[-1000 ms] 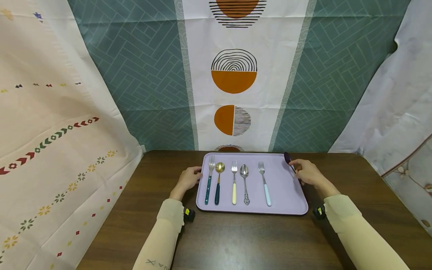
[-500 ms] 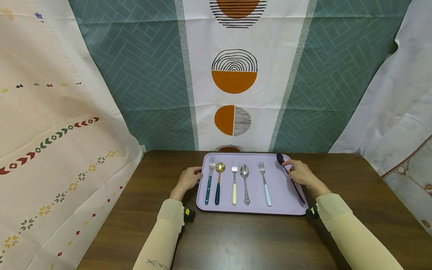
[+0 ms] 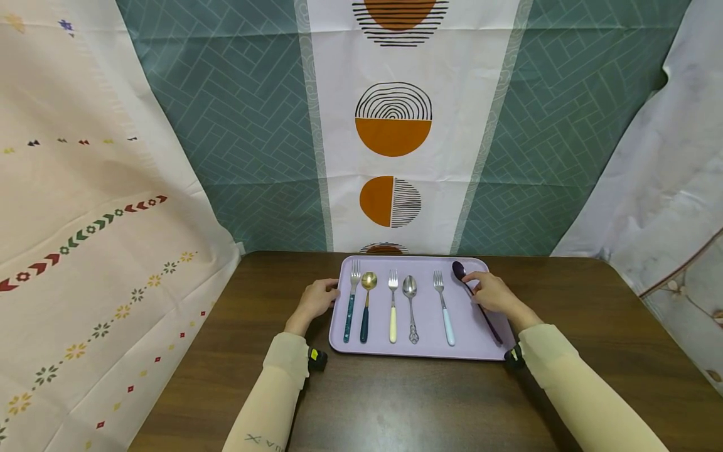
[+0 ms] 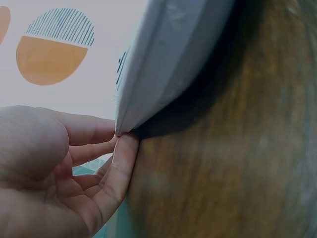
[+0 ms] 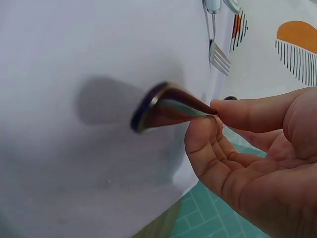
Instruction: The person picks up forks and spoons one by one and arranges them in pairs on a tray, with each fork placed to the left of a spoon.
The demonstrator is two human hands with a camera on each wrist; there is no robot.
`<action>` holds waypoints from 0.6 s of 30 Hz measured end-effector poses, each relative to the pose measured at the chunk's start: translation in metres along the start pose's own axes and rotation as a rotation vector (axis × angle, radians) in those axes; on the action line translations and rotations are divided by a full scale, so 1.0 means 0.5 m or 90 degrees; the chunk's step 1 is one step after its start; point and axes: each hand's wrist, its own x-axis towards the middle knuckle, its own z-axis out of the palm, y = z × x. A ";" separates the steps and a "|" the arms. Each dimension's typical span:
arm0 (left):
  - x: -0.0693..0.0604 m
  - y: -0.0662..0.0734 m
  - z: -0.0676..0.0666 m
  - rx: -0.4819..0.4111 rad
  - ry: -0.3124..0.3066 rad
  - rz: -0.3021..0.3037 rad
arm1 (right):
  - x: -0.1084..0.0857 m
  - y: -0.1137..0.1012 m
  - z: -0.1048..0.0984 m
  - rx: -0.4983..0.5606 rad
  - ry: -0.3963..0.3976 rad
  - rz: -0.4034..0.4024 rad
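A dark purple spoon slants over the right part of the lilac tray. In the right wrist view my right hand pinches its handle between thumb and fingers, and a shadow falls on the tray beneath. In the head view the right hand covers part of the handle, below the spoon's bowl. At the tray's left edge, my left hand holds the rim. The left wrist view has the left hand's thumb and fingertips at the tray's rim.
From left to right on the tray lie a teal-handled fork, a gold spoon with dark green handle, a cream-handled fork, a silver spoon and a pale-blue-handled fork. A brown wooden table carries the tray; cloths hang behind.
My right hand has moved left with the purple spoon, from the tray's right edge inward toward the pale-blue-handled fork. The left hand stays at the tray's left rim.
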 end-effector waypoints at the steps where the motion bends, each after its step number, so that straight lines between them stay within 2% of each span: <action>1: 0.000 0.000 0.000 -0.001 0.001 0.000 | 0.000 -0.001 0.001 -0.002 0.000 -0.002; 18: -0.002 0.001 0.000 0.001 -0.001 -0.002 | 0.017 -0.016 0.015 -0.023 -0.015 -0.015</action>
